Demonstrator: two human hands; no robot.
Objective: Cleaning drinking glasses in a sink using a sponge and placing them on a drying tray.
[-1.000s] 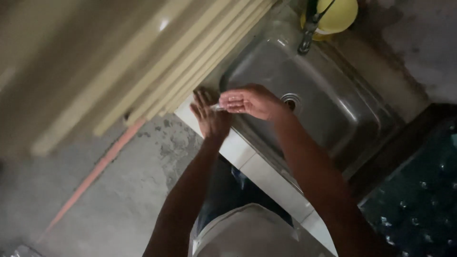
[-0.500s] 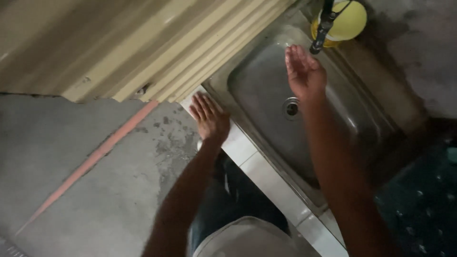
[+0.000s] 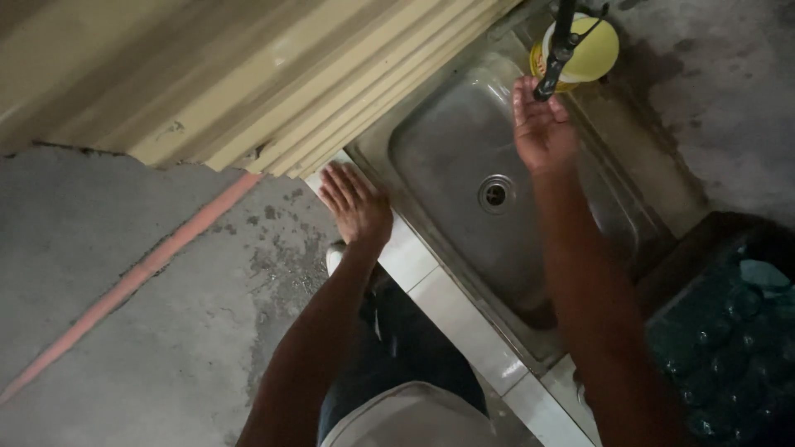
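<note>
The left hand is lying flat, fingers spread, palm down on the white tiled counter edge beside the sink, holding nothing. The right hand is reaching open over the steel sink basin, fingers extended and gripping nothing, its fingertips just beside the dark faucet. The faucet is standing at the basin's far rim, in front of a yellow container.

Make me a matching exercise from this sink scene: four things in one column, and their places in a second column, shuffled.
Things:
1. left hand
2. right hand
3. drain
4. yellow container

Places:
A. behind the tap, at the sink's far end
B. on the white tiled edge
C. raised just under the tap
D. in the sink basin floor

Pairs: 1-B, 2-C, 3-D, 4-A
</note>
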